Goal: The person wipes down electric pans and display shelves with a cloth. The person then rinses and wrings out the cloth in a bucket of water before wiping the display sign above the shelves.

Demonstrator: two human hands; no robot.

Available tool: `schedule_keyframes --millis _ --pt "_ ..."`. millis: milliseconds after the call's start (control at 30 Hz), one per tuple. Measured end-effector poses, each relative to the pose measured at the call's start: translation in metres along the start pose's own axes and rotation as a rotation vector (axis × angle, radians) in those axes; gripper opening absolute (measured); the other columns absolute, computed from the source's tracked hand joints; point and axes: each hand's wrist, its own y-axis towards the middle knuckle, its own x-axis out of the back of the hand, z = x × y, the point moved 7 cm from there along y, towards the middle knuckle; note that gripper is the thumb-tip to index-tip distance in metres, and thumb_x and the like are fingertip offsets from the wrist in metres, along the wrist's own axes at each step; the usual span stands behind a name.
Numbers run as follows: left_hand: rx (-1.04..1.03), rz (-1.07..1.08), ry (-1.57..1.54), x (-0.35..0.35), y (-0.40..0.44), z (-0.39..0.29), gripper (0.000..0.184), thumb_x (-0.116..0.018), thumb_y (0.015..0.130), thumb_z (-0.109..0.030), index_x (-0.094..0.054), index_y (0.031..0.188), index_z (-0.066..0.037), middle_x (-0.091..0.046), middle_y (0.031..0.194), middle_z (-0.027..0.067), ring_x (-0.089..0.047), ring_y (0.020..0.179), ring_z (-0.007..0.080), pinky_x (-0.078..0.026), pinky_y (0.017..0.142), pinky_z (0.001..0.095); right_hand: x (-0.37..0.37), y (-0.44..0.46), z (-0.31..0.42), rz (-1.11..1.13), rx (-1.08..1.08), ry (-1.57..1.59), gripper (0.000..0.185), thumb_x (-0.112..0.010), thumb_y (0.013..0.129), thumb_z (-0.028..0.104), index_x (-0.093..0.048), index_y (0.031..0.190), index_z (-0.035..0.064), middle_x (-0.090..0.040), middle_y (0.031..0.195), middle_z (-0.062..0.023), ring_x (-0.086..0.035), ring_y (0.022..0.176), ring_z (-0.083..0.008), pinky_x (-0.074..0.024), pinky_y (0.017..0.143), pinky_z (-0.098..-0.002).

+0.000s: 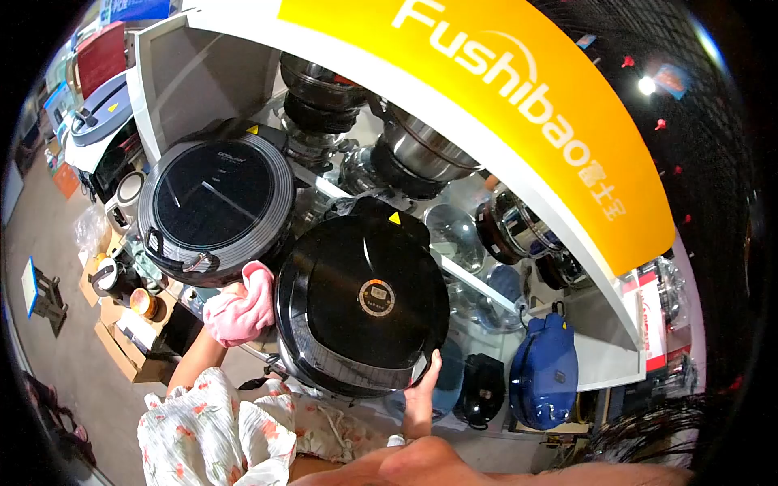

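Observation:
A pink cloth is bunched over my left hand, which is closed on it and mostly covered. It lies against the left side of a round, glossy black electric griddle with its lid down. My right hand grips the griddle's lower right edge; some of its fingers are hidden behind the rim. A round label sits in the middle of the lid, and a yellow warning triangle is near the hinge. Just left stands a second black electric griddle with a ribbed grey rim.
Pots with glass lids and a steel pot stand on the shelf behind. A curved yellow sign arches above. A blue appliance and a small black one are at right. A cardboard box and a jar are at left.

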Motion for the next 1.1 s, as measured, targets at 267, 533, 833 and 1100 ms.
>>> schedule_keyframes --millis 267,533,833,1100 --pt "0.113 -0.236 1.394 -0.020 -0.015 0.000 0.029 -0.049 0.084 -0.011 -0.059 0.109 0.001 -0.059 0.114 0.0113 -0.057 0.106 0.0231 -0.044 0.091 0.0380 -0.153 -0.028 0.150 -0.072 1.034 -1.434 0.065 -0.059 0.083 0.012 -0.029 0.141 0.0047 -0.030 0.143 -0.0218 -0.029 0.133 -0.0374 -0.0225 0.110 -0.0441" --pt "0.124 -0.204 1.349 -0.035 -0.033 0.011 0.030 -0.050 0.081 -0.011 -0.058 0.107 0.001 -0.060 0.113 0.0122 -0.057 0.106 0.0238 -0.045 0.090 0.0369 -0.386 0.136 0.068 0.267 0.708 -2.228 0.056 -0.045 0.088 0.053 -0.046 0.131 0.0164 -0.059 0.120 -0.0184 -0.055 0.109 -0.0405 -0.0416 0.094 -0.0467" --pt "0.108 -0.186 1.286 -0.039 -0.045 0.006 0.031 -0.052 0.078 -0.011 -0.057 0.106 0.002 -0.060 0.112 0.0134 -0.057 0.106 0.0245 -0.046 0.089 0.0357 -0.370 0.333 -0.034 0.775 0.016 -2.384 0.057 -0.053 0.088 0.051 -0.057 0.123 0.0061 -0.062 0.113 -0.0127 -0.058 0.096 -0.0256 -0.0456 0.085 -0.0379" --pt "0.105 -0.193 1.360 -0.039 -0.046 0.000 0.032 -0.053 0.076 -0.010 -0.056 0.105 0.002 -0.060 0.111 0.0143 -0.057 0.106 0.0252 -0.047 0.089 0.0346 -0.453 0.250 -0.059 0.883 0.591 -1.961 0.056 -0.065 0.081 0.025 -0.048 0.133 0.0117 -0.053 0.130 -0.0177 -0.052 0.119 -0.0286 -0.0400 0.099 -0.0339"
